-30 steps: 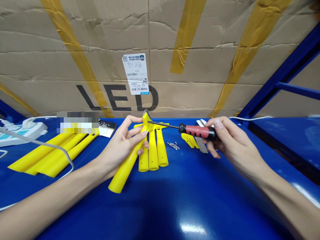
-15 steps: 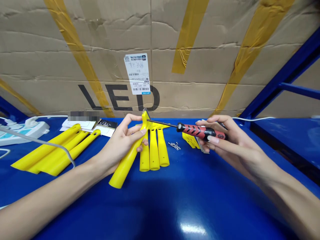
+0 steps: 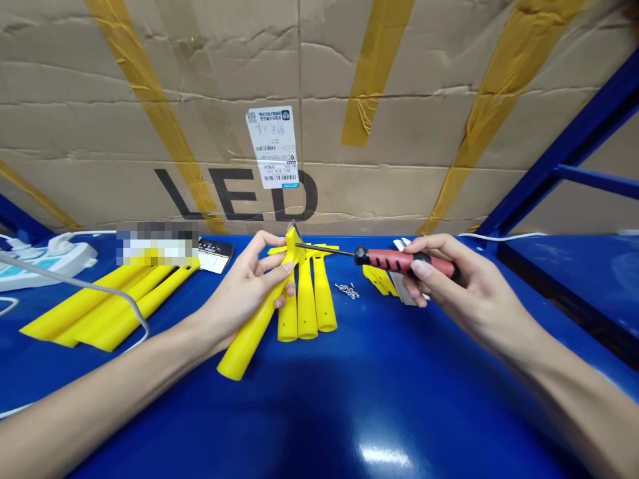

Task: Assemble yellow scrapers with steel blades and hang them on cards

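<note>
Yellow scraper [image 3: 249, 329]: left hand [image 3: 244, 279], fingers clamped on it
Screwdriver [image 3: 382, 260]: right hand [image 3: 466, 286], fingers clamped round it
Shaft [image 3: 327, 249]: screw-turning, probably (tip contact unclear); next turn likely needs steady alignment

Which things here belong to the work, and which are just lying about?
Likely part of the work:
Yellow tool in the left hand
Screwdriver in the right hand
Three similar yellow tools
Small screws
Flat yellow pieces

Probably just lying about:
Power strip
Grey cable
Cardboard box behind
</note>
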`<state>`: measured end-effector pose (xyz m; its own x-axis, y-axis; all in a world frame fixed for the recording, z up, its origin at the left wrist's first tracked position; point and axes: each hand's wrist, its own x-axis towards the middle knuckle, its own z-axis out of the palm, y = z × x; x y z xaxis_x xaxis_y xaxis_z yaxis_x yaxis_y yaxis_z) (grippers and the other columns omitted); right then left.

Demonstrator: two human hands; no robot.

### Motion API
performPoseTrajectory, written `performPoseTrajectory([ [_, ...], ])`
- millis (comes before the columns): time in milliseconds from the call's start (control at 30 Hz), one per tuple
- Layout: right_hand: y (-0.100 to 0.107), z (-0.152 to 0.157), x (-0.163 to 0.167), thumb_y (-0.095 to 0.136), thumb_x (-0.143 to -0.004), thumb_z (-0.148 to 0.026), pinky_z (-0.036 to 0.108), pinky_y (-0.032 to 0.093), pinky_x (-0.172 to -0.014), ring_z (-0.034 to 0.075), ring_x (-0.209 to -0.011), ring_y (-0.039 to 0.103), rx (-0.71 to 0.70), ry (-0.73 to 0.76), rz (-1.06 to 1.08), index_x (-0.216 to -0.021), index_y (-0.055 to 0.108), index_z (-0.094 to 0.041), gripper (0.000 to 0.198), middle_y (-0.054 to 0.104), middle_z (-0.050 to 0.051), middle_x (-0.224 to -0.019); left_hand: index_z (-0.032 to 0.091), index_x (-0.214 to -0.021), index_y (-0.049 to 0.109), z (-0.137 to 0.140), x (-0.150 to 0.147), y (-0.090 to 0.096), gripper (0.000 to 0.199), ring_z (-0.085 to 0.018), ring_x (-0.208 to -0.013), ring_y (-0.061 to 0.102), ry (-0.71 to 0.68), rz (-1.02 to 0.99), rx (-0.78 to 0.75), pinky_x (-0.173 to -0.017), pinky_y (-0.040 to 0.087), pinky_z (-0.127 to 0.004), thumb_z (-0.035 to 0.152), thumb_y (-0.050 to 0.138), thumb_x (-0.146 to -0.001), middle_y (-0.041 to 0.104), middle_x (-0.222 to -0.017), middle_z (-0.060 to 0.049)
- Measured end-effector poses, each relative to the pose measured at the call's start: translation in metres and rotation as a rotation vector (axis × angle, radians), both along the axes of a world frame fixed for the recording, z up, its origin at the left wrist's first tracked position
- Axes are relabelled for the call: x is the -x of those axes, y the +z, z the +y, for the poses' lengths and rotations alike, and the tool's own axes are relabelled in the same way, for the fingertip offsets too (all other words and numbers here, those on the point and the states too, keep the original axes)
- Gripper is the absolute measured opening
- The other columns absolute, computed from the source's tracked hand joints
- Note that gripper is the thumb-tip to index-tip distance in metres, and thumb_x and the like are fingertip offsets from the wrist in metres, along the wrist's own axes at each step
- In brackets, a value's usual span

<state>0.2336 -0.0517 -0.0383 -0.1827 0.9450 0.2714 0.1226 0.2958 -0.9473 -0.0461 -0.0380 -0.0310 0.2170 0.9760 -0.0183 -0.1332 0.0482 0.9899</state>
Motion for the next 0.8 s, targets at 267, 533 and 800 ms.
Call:
performPoseTrajectory([
  [267,-0.004,-0.002,0.011,0.069,-0.091,-0.04,0.023,0.034,-0.048,0.01,-0.051,0.045,0.224,-0.043,0.259,-0.103,0.061,-0.023,0.023,0.052,-0.004,-0.058,0.025,-0.098,0.044,-0.002,0.0,0.004,0.031,-0.008,-0.053,0.05,-0.013,0.072,-0.091,-0.047,0.04,-0.018,0.023,0.072,-0.086,0.06,-0.072,0.004],
  [533,0.005,0.003,0.01,0.08,-0.077,-0.031,0.022,0.038,-0.043,0.008,-0.055,0.044,0.491,-0.151,0.437,-0.091,0.07,-0.017,0.022,0.062,0.006,-0.087,0.025,-0.104,0.046,-0.003,-0.004,0.003,0.029,-0.009,-0.056,0.055,0.014,0.066,-0.088,-0.046,0.041,-0.017,0.023,0.069,-0.087,0.063,-0.078,0.002],
  [800,0.005,0.006,0.003,0.076,-0.082,-0.043,0.021,0.041,-0.038,0.008,-0.047,0.045,0.388,-0.244,0.335,-0.088,0.068,-0.02,0.025,0.063,0.003,-0.073,0.021,-0.129,0.05,0.002,-0.009,-0.005,0.05,-0.013,-0.059,0.062,0.075,0.017,0.031,-0.049,0.045,-0.02,0.027,0.073,-0.084,0.068,-0.079,-0.002],
])
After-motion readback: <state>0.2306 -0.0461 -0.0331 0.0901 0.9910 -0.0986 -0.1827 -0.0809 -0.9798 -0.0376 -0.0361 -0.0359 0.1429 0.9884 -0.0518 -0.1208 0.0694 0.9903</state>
